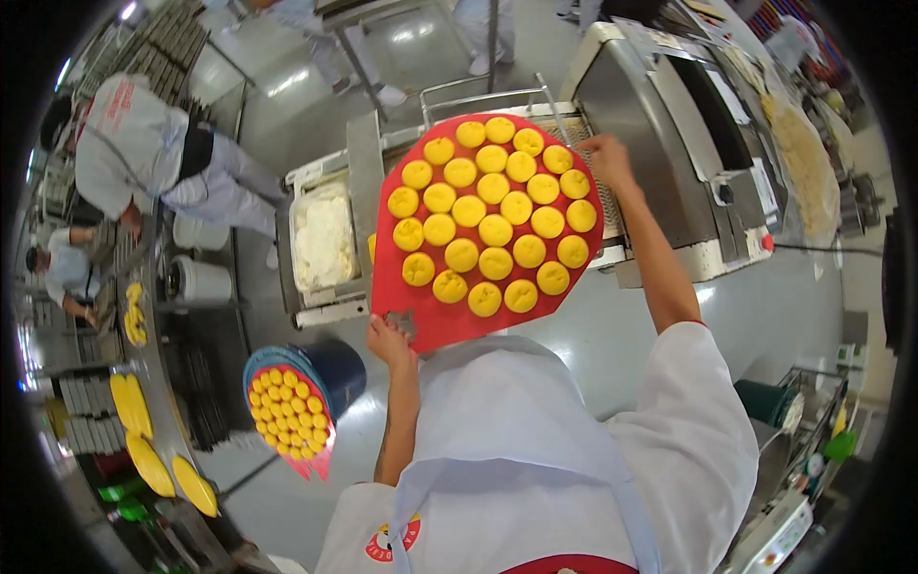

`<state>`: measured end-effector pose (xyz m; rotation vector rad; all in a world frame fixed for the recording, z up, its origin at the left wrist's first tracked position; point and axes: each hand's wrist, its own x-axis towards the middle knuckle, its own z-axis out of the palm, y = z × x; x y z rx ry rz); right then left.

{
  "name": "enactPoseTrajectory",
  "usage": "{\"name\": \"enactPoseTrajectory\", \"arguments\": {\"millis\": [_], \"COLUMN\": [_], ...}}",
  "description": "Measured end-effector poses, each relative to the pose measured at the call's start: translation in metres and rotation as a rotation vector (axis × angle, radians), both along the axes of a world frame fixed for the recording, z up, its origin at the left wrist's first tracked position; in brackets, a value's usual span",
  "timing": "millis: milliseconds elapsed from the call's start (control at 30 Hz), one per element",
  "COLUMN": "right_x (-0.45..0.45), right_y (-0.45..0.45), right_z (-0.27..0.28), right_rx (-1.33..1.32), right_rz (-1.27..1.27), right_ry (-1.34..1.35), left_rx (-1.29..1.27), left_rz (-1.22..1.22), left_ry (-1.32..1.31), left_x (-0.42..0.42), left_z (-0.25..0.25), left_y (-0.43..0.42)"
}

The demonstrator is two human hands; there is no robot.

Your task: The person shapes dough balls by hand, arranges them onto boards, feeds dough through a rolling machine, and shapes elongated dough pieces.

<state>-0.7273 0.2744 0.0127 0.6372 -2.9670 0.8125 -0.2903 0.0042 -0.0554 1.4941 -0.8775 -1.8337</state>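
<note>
A red paddle-shaped board (387, 287) lies tilted before me, covered with rows of round yellow dough pieces (494, 230). Several of these have dented or cracked tops. My left hand (390, 342) is closed on the board's near left corner, beside a star-shaped cutout. At the far right edge of the board is my right hand (608, 163), its fingers curled and close together near a metal rail. Whether they pinch the board, the rail or something small is not clear.
A machine with a mesh belt (612, 220) and steel housing (641, 124) stands beyond the board. Left of it sits a tub of white powder (323, 234). A blue barrel (344, 373) bears another loaded red board (320, 450). Co-workers (134, 139) stand at left.
</note>
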Motion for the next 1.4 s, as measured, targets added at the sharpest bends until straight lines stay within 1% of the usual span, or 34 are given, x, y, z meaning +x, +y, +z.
{"name": "enactPoseTrajectory", "arguments": {"millis": [67, 100, 133, 167, 200, 233, 300, 367, 467, 500, 533, 600, 667, 733, 800, 833, 867, 900, 933, 967, 1000, 1033, 1067, 1100, 1133, 1200, 1233, 1300, 1333, 1367, 1400], "right_x": [-0.003, 0.000, 0.022, 0.027, 0.049, 0.058, 0.079, 0.123, 0.166, 0.179, 0.191, 0.215, 0.250, 0.289, 0.324, 0.337, 0.353, 0.368, 0.377, 0.389, 0.398, 0.406, 0.418, 0.428, 0.430, 0.429, 0.425, 0.431, 0.434, 0.435, 0.436], "right_y": [0.013, 0.017, 0.009, 0.008, -0.004, -0.007, -0.017, -0.046, -0.064, -0.069, -0.075, -0.101, -0.151, -0.195, -0.223, -0.234, -0.243, -0.248, -0.253, -0.262, -0.269, -0.279, -0.290, -0.295, -0.293, -0.290, -0.284, -0.282, -0.274, -0.262, -0.249], "right_z": [0.015, 0.027, 0.049, 0.045, 0.055, 0.050, 0.042, 0.058, 0.060, 0.061, 0.064, 0.067, 0.082, 0.102, 0.115, 0.116, 0.114, 0.109, 0.101, 0.094, 0.091, 0.092, 0.095, 0.096, 0.095, 0.099, 0.096, 0.103, 0.110, 0.112, 0.107], "right_rx": [-0.171, -0.203, -0.269, -0.359, -0.468, -0.519, -0.545, -0.620, -0.662, -0.718, -0.693, -0.690, -0.644, -0.618, -0.456, -0.440, -0.436, -0.488, -0.534, -0.598, -0.644, -0.636, -0.615, -0.586, -0.605, -0.644, -0.546, -0.838, -0.904, -1.015, -1.023], "right_rz": [0.008, 0.027, 0.019, 0.127, 0.111, 0.134, 0.100, 0.058, 0.000, 0.006, 0.014, 0.038, -0.001, 0.059, 0.189, 0.217, 0.235, 0.130, 0.034, 0.003, -0.025, 0.060, 0.149, 0.240, 0.222, 0.164, 0.128, 0.290, 0.310, 0.362, 0.447], "right_ry": [0.200, 0.218, 0.175, 0.139, -0.004, -0.063, -0.153, -0.237, -0.294, -0.305, -0.300, -0.308, -0.267, -0.292, -0.187, -0.121, -0.048, -0.121, -0.202, -0.267, -0.345, -0.418, -0.496, -0.580, -0.574, -0.563, -0.554, -0.614, -0.770, -0.969, -0.932], "left_rx": [0.032, 0.027, 0.016, 0.018, 0.012, -0.003, -0.032, -0.040, -0.416, -0.530, -0.646, -0.743, -0.983, -0.990, -1.135, -1.038, -1.082, -0.938, -0.844, -0.556, -0.479, -0.521, -0.421, -0.500, -0.572, -0.467, -0.393, -0.753, -0.310, -0.517, -0.581], "left_rz": [-0.010, -0.002, 0.024, 0.015, 0.007, -0.020, -0.120, -0.274, -0.289, -0.324, -0.363, -0.504, -0.644, -1.146, -1.239, -1.291, -1.211, -1.180, -1.281, -1.362, -1.450, -1.497, -1.602, -1.599, -1.595, -1.520, -1.495, -1.468, -1.464, -1.551, -1.660], "left_ry": [0.085, 0.048, 0.010, 0.038, 0.060, 0.038, 0.006, -0.018, -0.215, -0.354, -0.489, -0.439, -0.526, -0.603, -0.528, -0.448, -0.264, -0.113, -0.005, 0.154, 0.286, 0.388, 0.361, 0.332, 0.302, 0.400, 0.444, 0.423, 0.535, 0.378, 0.430], "left_x": [0.000, -0.002, -0.002, 0.001, 0.005, 0.007, 0.015, 0.025, 0.060, 0.066, 0.062, 0.024, -0.035, -0.077, -0.095, -0.097, -0.088, -0.075, -0.058, -0.036, -0.016, 0.002, 0.018, 0.028, 0.035, 0.046, 0.050, 0.055, 0.056, 0.059, 0.057], "left_z": [0.001, -0.005, -0.011, -0.018, -0.024, -0.025, -0.025, -0.027, -0.046, -0.039, -0.025, -0.007, -0.005, -0.007, -0.067, -0.075, -0.072, -0.051, -0.037, -0.006, 0.026, 0.065, 0.117, 0.135, 0.144, 0.163, 0.166, 0.157, 0.171, 0.162, 0.173], "left_y": [0.001, 0.003, 0.005, 0.005, 0.008, 0.012, 0.001, -0.008, -0.038, -0.061, -0.087, -0.138, -0.168, -0.176, -0.171, -0.178, -0.190, -0.204, -0.218, -0.228, -0.230, -0.224, -0.221, -0.218, -0.213, -0.208, -0.206, -0.185, -0.177, -0.180, -0.179]}}
